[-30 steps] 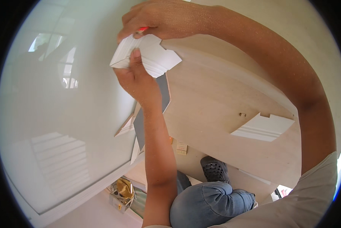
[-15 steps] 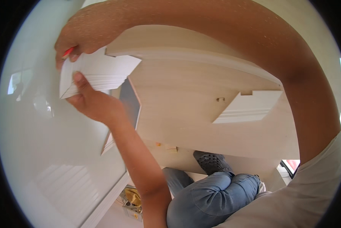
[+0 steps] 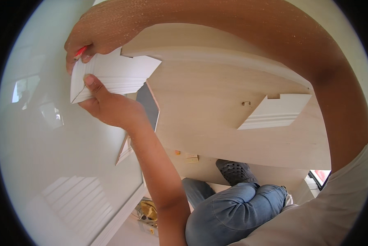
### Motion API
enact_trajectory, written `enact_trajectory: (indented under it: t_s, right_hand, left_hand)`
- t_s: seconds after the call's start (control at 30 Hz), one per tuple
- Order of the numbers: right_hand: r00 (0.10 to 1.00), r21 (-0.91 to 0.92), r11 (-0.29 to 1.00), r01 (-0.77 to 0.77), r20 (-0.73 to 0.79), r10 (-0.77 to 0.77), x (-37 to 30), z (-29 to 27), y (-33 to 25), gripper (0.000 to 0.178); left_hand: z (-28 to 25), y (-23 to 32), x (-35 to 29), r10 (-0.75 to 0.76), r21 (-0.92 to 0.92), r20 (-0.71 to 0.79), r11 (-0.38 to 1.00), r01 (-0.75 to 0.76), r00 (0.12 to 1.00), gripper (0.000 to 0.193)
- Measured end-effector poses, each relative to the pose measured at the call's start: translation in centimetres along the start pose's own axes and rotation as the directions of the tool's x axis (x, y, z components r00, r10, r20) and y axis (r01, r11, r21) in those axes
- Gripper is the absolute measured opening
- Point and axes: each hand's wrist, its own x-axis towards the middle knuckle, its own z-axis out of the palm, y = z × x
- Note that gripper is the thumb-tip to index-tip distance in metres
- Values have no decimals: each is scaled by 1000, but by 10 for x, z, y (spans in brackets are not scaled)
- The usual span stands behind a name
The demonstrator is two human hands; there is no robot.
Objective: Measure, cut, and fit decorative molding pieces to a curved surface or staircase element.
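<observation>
A white moulding piece with a ridged profile, slanted ends and a notch lies between my hands, against the glossy pale surface at the left. My left hand grips it from below, the thumb pressed on the ridges. A thin diagonal joint line crosses its lower left corner, beside that thumb. Reaching over the top from the right, my right hand bends down at the piece's upper left end. Its fingers pinch a short red pencil, tip pointing down and left. Part of the right hand's grip on the moulding is hidden.
Another notched moulding piece lies on the wooden board, beside a small metal fitting. A dark grey panel and a third moulding piece are behind my left forearm. My shoe is near the board's edge.
The whole scene has shifted slightly right in view. My right hand has turned a little, showing more of the red pencil. Both hands stay on the moulding piece.
</observation>
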Motion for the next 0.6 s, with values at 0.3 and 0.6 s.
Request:
enact_trajectory:
  t_s: [0.3,0.6]
  right_hand:
    - [991,70,996,64,112,-72,8,-16,-10,31]
    - [994,109,994,15,106,-27,11,-11,-8,32]
  left_hand:
    - [-8,-6,4,18,-130,101,992,-5,995,50]
    - [-20,-5,8,-34,-6,109,999,35,993,40]
